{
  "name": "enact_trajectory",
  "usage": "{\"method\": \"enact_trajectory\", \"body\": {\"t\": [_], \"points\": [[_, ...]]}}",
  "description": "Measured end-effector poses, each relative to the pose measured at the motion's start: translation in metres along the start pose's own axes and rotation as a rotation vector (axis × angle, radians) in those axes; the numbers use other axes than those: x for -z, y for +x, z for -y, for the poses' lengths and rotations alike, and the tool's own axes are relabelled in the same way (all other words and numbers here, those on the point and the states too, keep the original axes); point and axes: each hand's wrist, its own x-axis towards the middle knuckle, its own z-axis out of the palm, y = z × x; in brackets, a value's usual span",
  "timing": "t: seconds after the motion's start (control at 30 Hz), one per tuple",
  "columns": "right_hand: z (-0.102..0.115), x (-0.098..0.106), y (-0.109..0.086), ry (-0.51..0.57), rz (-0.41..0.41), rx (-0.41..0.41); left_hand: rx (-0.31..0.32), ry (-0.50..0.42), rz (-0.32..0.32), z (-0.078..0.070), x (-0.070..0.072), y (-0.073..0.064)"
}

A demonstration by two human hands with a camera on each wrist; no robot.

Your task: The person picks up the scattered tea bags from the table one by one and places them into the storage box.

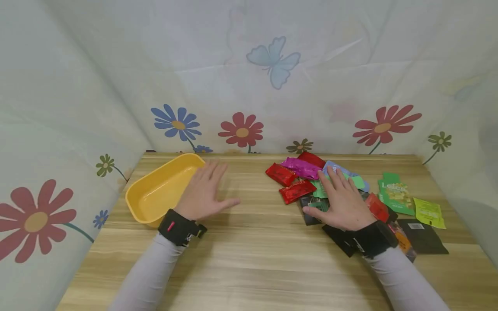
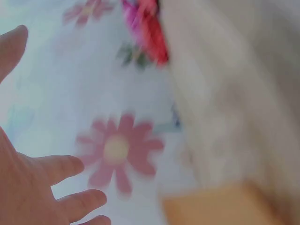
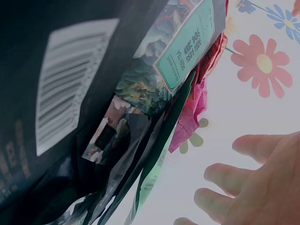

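In the head view my left hand (image 1: 203,192), fingers straight and thumb spread, hovers over the right side of a yellow plastic tub (image 1: 153,190). Its fingers hold nothing, and the tub's inside shows bare. My right hand (image 1: 345,206) is held flat over a heap of small packets, covering part of it. Left of that hand lie red packets (image 1: 297,191) and a shiny magenta packet (image 1: 301,167). A black packet with a green label (image 1: 311,209) lies under its thumb. In the right wrist view the spread fingers (image 3: 229,180) grip nothing beside the black barcoded packet (image 3: 28,89).
To the right of the heap are a green packet (image 1: 397,194), a yellow-green sachet (image 1: 429,213) and a black pouch (image 1: 424,237). A wood-grain table (image 1: 256,255) carries everything. Flower-printed cloth (image 1: 303,95) hangs along the table's back and sides.
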Motion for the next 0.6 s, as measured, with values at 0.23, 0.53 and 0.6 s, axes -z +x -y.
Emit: {"method": "enact_trajectory", "body": {"t": [0.23,0.53,0.6], "points": [[0.001,0.002,-0.001,-0.009,0.006,-0.001,0.259,-0.116,0.085,0.069,0.056,-0.017],[-0.001,-0.001,0.000,-0.011,-0.003,-0.005,0.444,-0.137,0.149,0.150,0.080,-0.053],[-0.001,-0.002,0.001,-0.013,-0.004,-0.006,0.470,-0.151,0.181,0.161,0.080,-0.059]]}}
